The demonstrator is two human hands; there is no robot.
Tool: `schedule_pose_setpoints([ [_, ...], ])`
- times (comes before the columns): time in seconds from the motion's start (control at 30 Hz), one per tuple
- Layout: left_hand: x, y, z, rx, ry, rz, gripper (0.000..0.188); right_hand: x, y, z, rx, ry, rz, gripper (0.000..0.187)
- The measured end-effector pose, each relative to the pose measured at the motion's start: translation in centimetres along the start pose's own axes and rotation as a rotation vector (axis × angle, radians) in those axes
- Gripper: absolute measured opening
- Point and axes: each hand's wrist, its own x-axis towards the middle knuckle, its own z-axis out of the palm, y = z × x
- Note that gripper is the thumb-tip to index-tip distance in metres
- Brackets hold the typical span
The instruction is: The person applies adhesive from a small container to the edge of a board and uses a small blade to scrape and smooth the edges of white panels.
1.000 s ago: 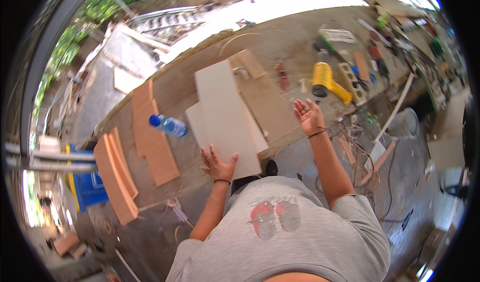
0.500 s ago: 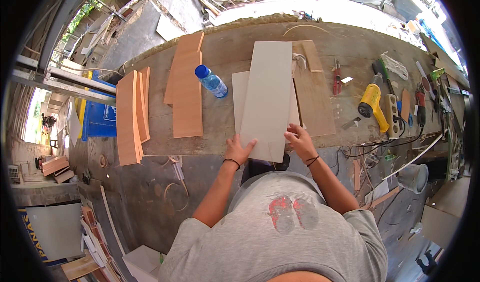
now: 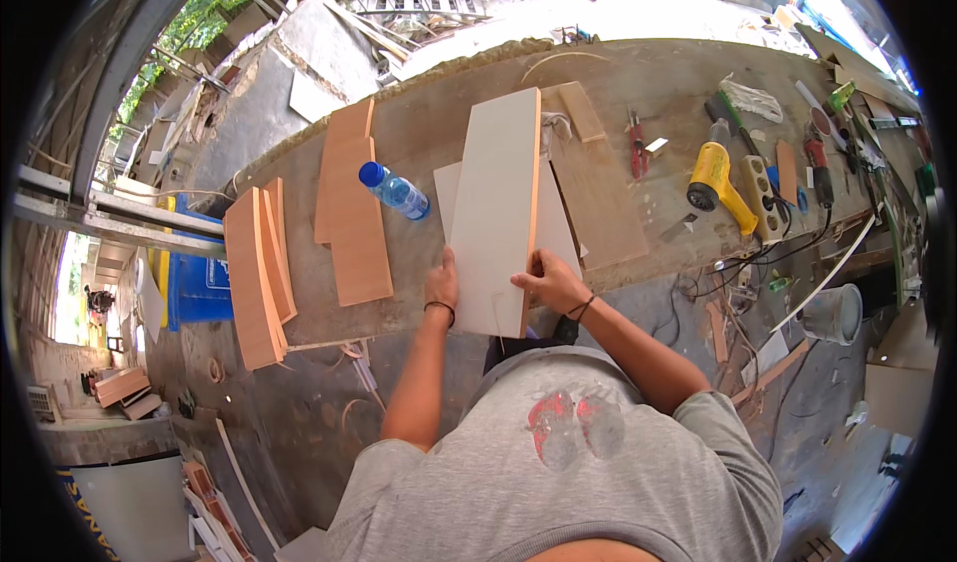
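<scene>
A long white board (image 3: pixel 493 203) with an orange-brown edge lies in front of me, its right side tipped up. My left hand (image 3: pixel 442 283) grips its left side near the front end, the thumb along the edge and the other fingers partly hidden. On the right edge of the board my right hand (image 3: pixel 553 281) is closed, thumb and fingertips pinching it. A thin strand hangs at the board's near end. Beneath it, another pale board (image 3: pixel 561 218) pokes out on both sides. A plywood piece (image 3: pixel 603 203) rests just to the right.
Left on the workbench (image 3: pixel 419 128) stand a blue-capped water bottle (image 3: pixel 399 193) and stacks of orange-brown boards (image 3: pixel 359 233). To the right lie red-handled pliers (image 3: pixel 638 148), a yellow heat gun (image 3: pixel 718 183), a power strip (image 3: pixel 763 198) and a brush (image 3: pixel 728 113). A bucket (image 3: pixel 832 313) is on the floor.
The white board has tipped so its orange-brown right edge now shows. My right hand has moved from beside the board onto that edge. My left hand has shifted up along the left side.
</scene>
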Motion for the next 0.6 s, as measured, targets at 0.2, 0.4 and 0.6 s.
schedule_pose_setpoints([
  [0.2, -0.6, -1.2, -1.9, 0.265, 0.092, 0.236, 0.08, -3.3, -1.2, 0.0, 0.163, -0.141, 0.001, 0.042],
  [0.4, 0.2, 1.9, -5.6, 0.333, -0.021, 0.475, 0.071, -2.5, -2.0, -6.8, 0.39, 0.258, -0.005, 0.043],
  [0.6, 2.8, 1.9, -5.4, 0.532, -0.192, 0.541, 0.068, -6.3, 2.0, -10.4, 0.39, 0.269, 0.28, 0.041],
])
